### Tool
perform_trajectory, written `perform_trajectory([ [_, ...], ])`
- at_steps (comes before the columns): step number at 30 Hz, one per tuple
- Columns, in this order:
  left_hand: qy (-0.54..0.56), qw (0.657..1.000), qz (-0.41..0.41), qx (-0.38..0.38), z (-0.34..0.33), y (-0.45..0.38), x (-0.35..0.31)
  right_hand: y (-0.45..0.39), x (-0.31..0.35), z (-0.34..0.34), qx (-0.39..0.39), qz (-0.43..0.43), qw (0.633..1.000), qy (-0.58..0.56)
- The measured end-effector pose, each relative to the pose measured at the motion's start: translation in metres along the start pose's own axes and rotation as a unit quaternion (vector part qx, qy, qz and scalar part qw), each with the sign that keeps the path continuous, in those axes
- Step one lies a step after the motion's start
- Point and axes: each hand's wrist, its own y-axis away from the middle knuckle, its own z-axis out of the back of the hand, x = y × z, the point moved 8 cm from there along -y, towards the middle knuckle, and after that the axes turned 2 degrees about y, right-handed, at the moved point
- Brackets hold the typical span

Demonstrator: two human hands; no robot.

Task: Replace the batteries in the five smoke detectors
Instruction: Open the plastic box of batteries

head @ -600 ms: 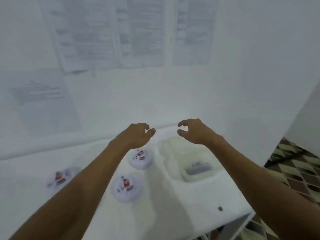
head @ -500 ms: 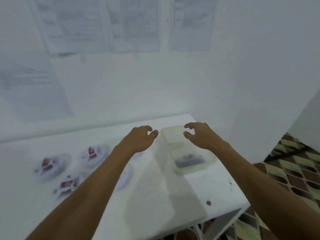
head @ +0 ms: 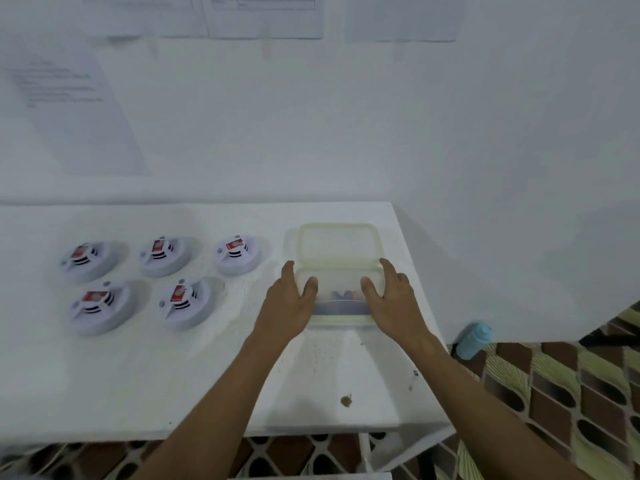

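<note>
Several white round smoke detectors lie in two rows on the left of the white table (head: pixel 173 382), each with a red battery showing: the back row's right one (head: pixel 239 252) and the front row's right one (head: pixel 183 303) are nearest my hands. A translucent plastic container (head: pixel 341 306) with dark items inside stands at the right. My left hand (head: pixel 287 303) grips its left end, thumb on top. My right hand (head: pixel 393 301) grips its right end the same way. A second translucent box or lid (head: pixel 337 242) lies just behind it.
The table's right edge runs close beside the container, with a white wall behind. A blue bottle (head: pixel 474 339) stands on the patterned floor to the right. Papers (head: pixel 263 15) hang on the wall. A small brown stain (head: pixel 346 400) marks the table front.
The view has tilted down onto the table. Both hands came down from the air and closed onto the two ends of the container.
</note>
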Motion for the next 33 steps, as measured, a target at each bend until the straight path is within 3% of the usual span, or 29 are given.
perform_trajectory([
  [14,0.044,0.998,0.031,-0.040,-0.003,0.004,0.012,0.005,-0.009,-0.009,0.061,-0.015,0.994,-0.094],
  [18,0.040,0.991,0.000,-0.126,0.013,0.003,0.010,0.013,-0.005,-0.005,0.037,-0.006,0.995,-0.092],
  [24,0.047,0.990,-0.015,-0.130,0.013,-0.002,0.011,0.014,-0.011,0.006,-0.029,-0.026,0.994,-0.100],
  [27,0.049,0.992,-0.013,-0.117,0.012,-0.002,0.011,0.010,-0.014,0.007,-0.024,-0.029,0.997,-0.065],
  [33,0.098,0.995,0.019,-0.012,-0.001,0.024,0.013,0.016,0.007,0.003,-0.006,0.077,0.996,0.037],
])
